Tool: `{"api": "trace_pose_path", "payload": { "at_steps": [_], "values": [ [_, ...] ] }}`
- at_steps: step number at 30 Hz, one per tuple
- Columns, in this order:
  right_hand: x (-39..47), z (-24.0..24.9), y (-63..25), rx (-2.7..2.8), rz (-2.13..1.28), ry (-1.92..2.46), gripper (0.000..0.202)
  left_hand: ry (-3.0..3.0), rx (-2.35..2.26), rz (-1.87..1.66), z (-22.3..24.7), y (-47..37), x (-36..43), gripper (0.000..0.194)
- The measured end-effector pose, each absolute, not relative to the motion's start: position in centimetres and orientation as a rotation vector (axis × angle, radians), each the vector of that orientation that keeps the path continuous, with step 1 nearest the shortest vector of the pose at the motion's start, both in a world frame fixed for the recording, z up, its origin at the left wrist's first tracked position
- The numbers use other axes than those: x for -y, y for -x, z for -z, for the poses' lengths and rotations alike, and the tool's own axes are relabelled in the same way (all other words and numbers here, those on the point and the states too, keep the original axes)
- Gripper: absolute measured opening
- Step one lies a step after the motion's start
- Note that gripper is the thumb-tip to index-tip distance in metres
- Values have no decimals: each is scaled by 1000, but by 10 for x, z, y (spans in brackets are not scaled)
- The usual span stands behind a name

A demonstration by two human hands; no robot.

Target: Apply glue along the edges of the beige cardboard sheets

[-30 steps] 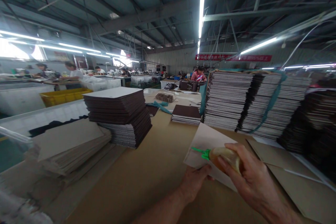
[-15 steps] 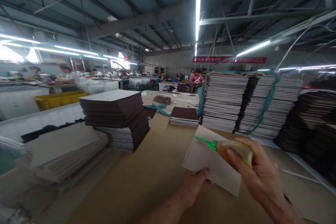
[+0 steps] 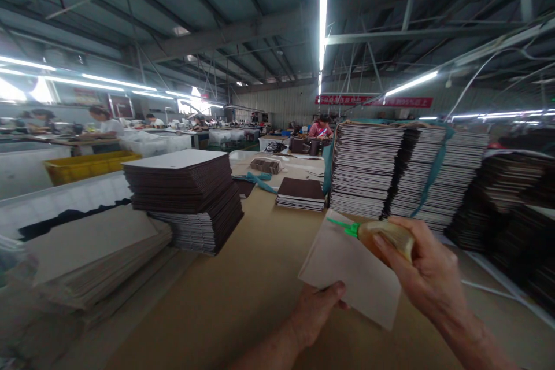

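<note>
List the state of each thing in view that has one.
Pale flat rectangular board: tilted, edge pinched by the left hand.
Amber translucent squeeze bottle: tipped sideways, gripped by the right hand.
Slender green nozzle: fitted on the bottle, over the board; contact unclear.
Low dark-brown board stack: lying flat.
Tall white-edged board stack: standing behind the board.
Long white tube light: lit.

bare left hand (image 3: pixel 318 304) and bare right hand (image 3: pixel 429 269), both forearms (image 3: pixel 277 342) uncovered where visible
</note>
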State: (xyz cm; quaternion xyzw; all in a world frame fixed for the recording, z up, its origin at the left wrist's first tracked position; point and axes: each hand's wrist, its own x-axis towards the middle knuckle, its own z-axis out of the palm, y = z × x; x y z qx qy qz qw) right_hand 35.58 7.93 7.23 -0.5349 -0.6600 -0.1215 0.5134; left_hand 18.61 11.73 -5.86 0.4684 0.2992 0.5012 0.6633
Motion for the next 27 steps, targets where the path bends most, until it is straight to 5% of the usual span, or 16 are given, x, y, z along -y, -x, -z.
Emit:
{"api": "trace_pose_path", "payload": {
  "at_steps": [27],
  "values": [
    [-74, -75, -356, 1657, 305, 1288, 36, -1054, -725, -1119, 55, -185, -115, 40]
  ]
}}
